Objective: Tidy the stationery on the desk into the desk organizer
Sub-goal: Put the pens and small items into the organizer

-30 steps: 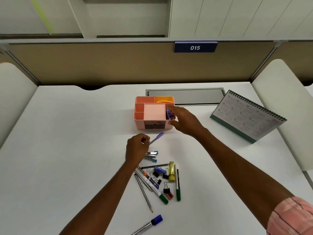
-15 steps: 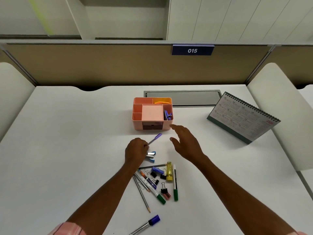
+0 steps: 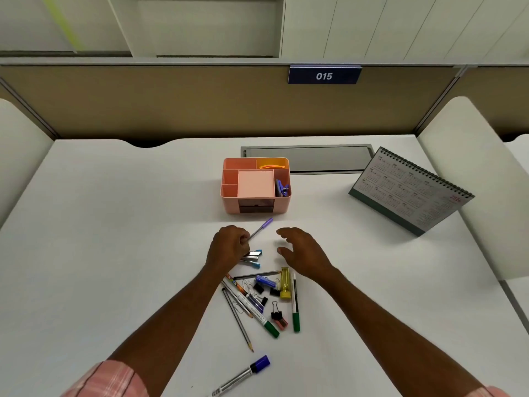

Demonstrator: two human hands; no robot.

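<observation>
A pink desk organizer (image 3: 230, 203) stands at the middle of the white desk, with a purple clip (image 3: 282, 188) in its right compartment and an orange item (image 3: 272, 166) in the back one. My left hand (image 3: 229, 249) is closed around a purple-capped pen (image 3: 262, 228) that points toward the organizer. Beside it, my right hand (image 3: 305, 255) hovers open and empty. Below both hands lies a pile of stationery (image 3: 264, 296): pens, green-capped markers, pencils, binder clips and a yellow item. A blue-capped marker (image 3: 246, 375) lies apart, nearer to me.
A desk calendar (image 3: 412, 190) stands tilted at the right. A grey cable hatch (image 3: 309, 157) sits behind the organizer. Beige partition walls bound the desk at the back, and white side panels at both sides.
My right hand has pulled back from the organizer's right compartment to just above the pile, open and empty. The left hand has kept hold of the purple pen.
</observation>
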